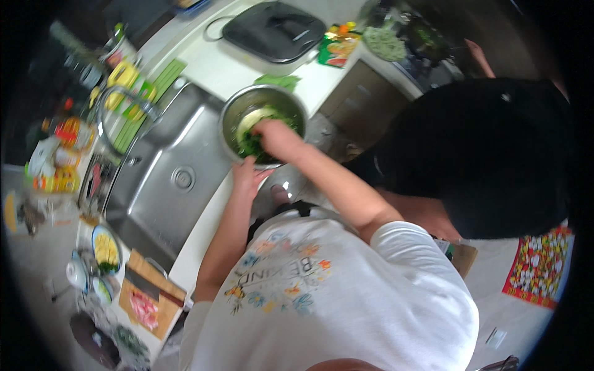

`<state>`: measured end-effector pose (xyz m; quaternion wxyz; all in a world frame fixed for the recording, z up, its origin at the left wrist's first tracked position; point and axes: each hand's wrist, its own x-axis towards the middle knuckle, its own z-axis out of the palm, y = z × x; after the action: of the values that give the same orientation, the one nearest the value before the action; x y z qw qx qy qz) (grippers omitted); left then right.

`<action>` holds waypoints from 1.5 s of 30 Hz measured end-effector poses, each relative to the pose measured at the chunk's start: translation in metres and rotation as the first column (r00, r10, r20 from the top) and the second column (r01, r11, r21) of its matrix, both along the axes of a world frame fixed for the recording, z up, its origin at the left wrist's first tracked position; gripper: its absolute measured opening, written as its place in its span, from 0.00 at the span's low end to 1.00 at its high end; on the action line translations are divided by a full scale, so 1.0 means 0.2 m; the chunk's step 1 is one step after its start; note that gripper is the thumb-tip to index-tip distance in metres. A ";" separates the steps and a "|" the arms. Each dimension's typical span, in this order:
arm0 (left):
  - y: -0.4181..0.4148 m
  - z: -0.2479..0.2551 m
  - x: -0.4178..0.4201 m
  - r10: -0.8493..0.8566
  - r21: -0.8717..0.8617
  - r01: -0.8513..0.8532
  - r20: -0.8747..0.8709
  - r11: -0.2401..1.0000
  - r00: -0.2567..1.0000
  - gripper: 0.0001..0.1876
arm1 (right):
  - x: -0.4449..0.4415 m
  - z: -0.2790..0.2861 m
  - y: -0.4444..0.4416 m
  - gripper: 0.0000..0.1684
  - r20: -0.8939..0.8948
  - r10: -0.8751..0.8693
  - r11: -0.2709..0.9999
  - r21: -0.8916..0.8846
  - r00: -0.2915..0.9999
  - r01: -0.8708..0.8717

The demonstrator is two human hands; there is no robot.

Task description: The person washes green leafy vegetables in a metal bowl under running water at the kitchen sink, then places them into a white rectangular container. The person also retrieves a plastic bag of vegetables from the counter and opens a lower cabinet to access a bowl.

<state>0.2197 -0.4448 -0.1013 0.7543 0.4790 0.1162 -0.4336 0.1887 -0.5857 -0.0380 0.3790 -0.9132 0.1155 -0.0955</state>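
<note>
A stainless steel bowl point(226, 125) is at the counter edge beside the sink, with chopped green leaves point(250, 144) and a pale yellowish mass point(250, 119) inside. My left hand point(247, 175) grips the near rim, its thumb at the edge and its fingers spread along the outside. Down inside the bowl is my right hand point(278, 138), among the greens. Its fingertips are hidden there, so I cannot tell whether they hold anything.
Left lies a steel sink point(153, 199) with a curved faucet point(103, 120). A cleaver point(141, 282) and raw meat point(145, 310) rest on a cutting board point(162, 315). A lidded electric pan point(274, 32) stands behind the bowl. Another person in a black cap point(482, 153) is close at right.
</note>
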 end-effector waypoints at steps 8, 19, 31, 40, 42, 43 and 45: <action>-0.02 0.03 -0.02 -0.050 -0.040 0.050 0.010 0.998 0.999 0.23 | 0.06 0.10 0.00 0.11 0.293 0.039 0.997 -0.069 0.955 -0.019; 0.17 0.07 -0.02 -0.051 0.027 0.053 -0.055 0.998 0.997 0.32 | 0.05 0.41 -0.11 0.17 0.213 0.058 0.998 0.016 0.975 -0.062; 0.84 0.16 -0.15 0.266 0.164 -0.287 0.137 0.944 0.954 0.21 | 0.04 -0.08 -0.23 0.15 -0.089 0.034 0.984 -0.172 0.995 -0.049; 1.04 0.24 -0.25 0.366 0.243 -0.426 0.254 0.872 0.895 0.17 | 0.15 0.17 -0.33 0.09 -0.065 -0.054 0.823 0.563 0.996 0.081; 1.05 0.28 -0.27 0.311 0.274 -0.399 0.313 0.875 0.897 0.17 | 0.19 0.09 -0.37 0.08 -0.103 -0.063 0.911 0.400 0.993 0.100; 1.06 0.29 -0.28 0.285 0.291 -0.389 0.342 0.874 0.895 0.16 | 0.20 0.05 -0.38 0.08 -0.123 -0.067 0.944 0.314 0.990 0.103; 1.11 0.29 -0.29 0.241 0.310 -0.370 0.384 0.876 0.891 0.16 | 0.24 -0.02 -0.36 0.09 -0.179 -0.037 0.988 0.141 0.983 0.063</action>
<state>0.1624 -0.2237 -0.0440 0.7171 0.6554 0.1428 -0.1894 0.2362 -0.6582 -0.0423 0.4307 -0.8846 0.1783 -0.0155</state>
